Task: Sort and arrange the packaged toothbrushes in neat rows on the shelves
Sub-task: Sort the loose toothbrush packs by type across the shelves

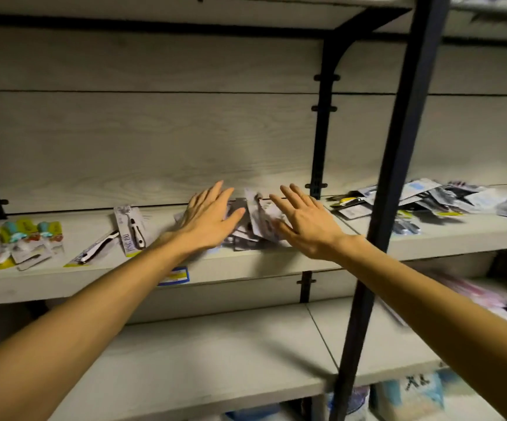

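Fingers (215, 192) straight, both hands flat over toothbrush pack pile (255, 229) on shelf (94, 278).

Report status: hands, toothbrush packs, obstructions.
Left hand and right hand open, flanking the middle pile of packs. Rows unfinished; loose heap past the black upright. Nothing blocking.

I am looking at a shelving unit of pale grey wood-grain boards, and dim light is leaving it dull and shadowy. A panelled back wall (155, 141) is running behind the middle shelf (246, 265), with a lower shelf (215, 354) sitting beneath and another board crossing overhead. A black metal upright (398, 165) is standing in front at the right, and a black slotted bracket (322, 129) is rising against the back panel.
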Tool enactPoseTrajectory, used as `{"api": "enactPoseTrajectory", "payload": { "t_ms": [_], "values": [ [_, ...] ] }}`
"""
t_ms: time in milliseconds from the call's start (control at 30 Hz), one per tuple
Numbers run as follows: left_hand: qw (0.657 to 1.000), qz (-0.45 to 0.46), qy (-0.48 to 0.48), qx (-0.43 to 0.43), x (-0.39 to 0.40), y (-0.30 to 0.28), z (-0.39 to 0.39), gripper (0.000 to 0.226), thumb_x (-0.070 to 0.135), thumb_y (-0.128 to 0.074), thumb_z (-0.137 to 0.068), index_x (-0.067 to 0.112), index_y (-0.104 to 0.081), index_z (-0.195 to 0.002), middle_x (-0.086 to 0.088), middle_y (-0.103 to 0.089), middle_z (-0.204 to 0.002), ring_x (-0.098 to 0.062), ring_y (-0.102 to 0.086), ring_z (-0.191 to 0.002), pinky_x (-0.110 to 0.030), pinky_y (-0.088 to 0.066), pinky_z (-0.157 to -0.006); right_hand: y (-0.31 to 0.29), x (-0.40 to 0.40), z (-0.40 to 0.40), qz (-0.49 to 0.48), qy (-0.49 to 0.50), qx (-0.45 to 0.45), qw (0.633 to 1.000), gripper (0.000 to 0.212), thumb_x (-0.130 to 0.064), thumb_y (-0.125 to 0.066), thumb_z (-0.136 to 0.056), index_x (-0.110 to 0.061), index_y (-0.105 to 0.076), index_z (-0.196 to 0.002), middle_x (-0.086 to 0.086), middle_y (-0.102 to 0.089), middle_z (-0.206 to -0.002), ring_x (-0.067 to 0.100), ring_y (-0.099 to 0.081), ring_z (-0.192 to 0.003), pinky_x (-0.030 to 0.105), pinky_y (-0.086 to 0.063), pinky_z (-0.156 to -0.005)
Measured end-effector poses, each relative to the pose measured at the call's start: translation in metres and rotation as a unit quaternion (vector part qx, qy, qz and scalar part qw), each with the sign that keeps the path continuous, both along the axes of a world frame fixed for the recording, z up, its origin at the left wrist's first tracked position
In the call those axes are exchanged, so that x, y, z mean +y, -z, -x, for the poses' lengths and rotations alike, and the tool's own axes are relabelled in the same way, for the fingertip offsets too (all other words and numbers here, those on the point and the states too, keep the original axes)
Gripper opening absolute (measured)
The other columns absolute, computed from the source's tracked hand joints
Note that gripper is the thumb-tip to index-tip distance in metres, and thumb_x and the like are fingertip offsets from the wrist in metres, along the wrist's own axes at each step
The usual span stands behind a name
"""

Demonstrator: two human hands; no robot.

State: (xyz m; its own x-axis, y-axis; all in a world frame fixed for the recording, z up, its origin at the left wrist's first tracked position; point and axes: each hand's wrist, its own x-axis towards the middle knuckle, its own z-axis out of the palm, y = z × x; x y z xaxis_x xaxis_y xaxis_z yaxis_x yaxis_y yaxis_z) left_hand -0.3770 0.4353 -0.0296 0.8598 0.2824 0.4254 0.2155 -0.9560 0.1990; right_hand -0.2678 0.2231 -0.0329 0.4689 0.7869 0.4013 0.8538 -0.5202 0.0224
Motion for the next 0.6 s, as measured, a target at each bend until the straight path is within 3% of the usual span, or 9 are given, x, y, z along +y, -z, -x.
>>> {"api": "enactPoseTrajectory", "payload": {
  "t_ms": [100,167,267,333,433,533,600],
  "values": [
    [0.998,-0.043,0.014,-0.043,-0.046,0.0,-0.002,0.06,0.047,-0.047,-0.101,0.017,-0.035,-0.152,-0.009,-0.025,-0.163,-0.033,-0.033,-0.144,-0.042,-0.026,-0.116,0.002,-0.048,0.0,-0.012,-0.013,-0.037,0.999,0.065,-0.05,-0.031,-0.104,-0.02,-0.016,-0.159,0.006,-0.009,-0.167,0.023,-0.004,-0.154,0.042,-0.013,-0.125],
    [0.993,-0.062,0.036,-0.095,-0.08,-0.002,-0.006,0.051,0.039,-0.054,-0.099,0.015,-0.046,-0.143,-0.007,-0.042,-0.151,-0.032,-0.046,-0.131,-0.04,-0.035,-0.106,0.001,-0.087,-0.003,-0.034,-0.032,-0.062,0.997,0.058,-0.045,-0.038,-0.104,-0.018,-0.029,-0.155,0.008,-0.027,-0.162,0.026,-0.023,-0.149,0.041,-0.027,-0.118],
    [0.979,-0.103,0.089,-0.151,-0.133,0.001,-0.02,0.039,0.032,-0.056,-0.096,0.017,-0.054,-0.132,-0.002,-0.053,-0.133,-0.028,-0.057,-0.111,-0.038,-0.044,-0.092,-0.003,-0.151,-0.013,-0.061,-0.063,-0.095,0.992,0.042,-0.035,-0.046,-0.102,-0.018,-0.051,-0.14,0.004,-0.053,-0.14,0.024,-0.049,-0.127,0.038,-0.046,-0.101],
    [0.971,-0.132,0.125,-0.155,-0.169,0.003,-0.031,0.037,0.032,-0.054,-0.095,0.019,-0.055,-0.13,0.001,-0.055,-0.128,-0.024,-0.061,-0.103,-0.036,-0.048,-0.085,0.0,-0.191,-0.026,-0.076,-0.06,-0.107,0.989,0.035,-0.03,-0.049,-0.1,-0.017,-0.059,-0.131,0.002,-0.06,-0.129,0.023,-0.053,-0.119,0.036,-0.049,-0.096],
    [0.948,-0.208,0.21,-0.118,-0.229,0.012,-0.051,0.038,0.028,-0.056,-0.092,0.02,-0.058,-0.129,0.001,-0.058,-0.125,-0.021,-0.064,-0.093,-0.037,-0.054,-0.075,0.011,-0.248,-0.053,-0.083,-0.006,-0.094,0.992,0.035,-0.026,-0.055,-0.097,-0.016,-0.061,-0.13,0.003,-0.061,-0.129,0.024,-0.05,-0.122,0.037,-0.044,-0.101],
    [0.904,-0.315,0.286,-0.048,-0.279,0.022,-0.079,0.033,0.03,-0.052,-0.091,0.02,-0.061,-0.121,-0.001,-0.061,-0.119,-0.02,-0.062,-0.095,-0.037,-0.052,-0.075,0.021,-0.291,-0.079,-0.081,0.047,-0.046,0.995,0.042,-0.025,-0.057,-0.095,-0.013,-0.057,-0.135,0.006,-0.058,-0.136,0.026,-0.045,-0.129,0.035,-0.038,-0.106],
    [0.906,-0.307,0.288,-0.032,-0.306,0.023,-0.103,0.031,0.034,-0.047,-0.093,0.021,-0.062,-0.117,0.001,-0.06,-0.117,-0.018,-0.061,-0.099,-0.036,-0.051,-0.075,0.026,-0.314,-0.095,-0.096,0.069,-0.027,0.993,0.044,-0.026,-0.058,-0.094,-0.016,-0.055,-0.137,0.005,-0.056,-0.139,0.025,-0.045,-0.131,0.037,-0.04,-0.106]
  ]
}}
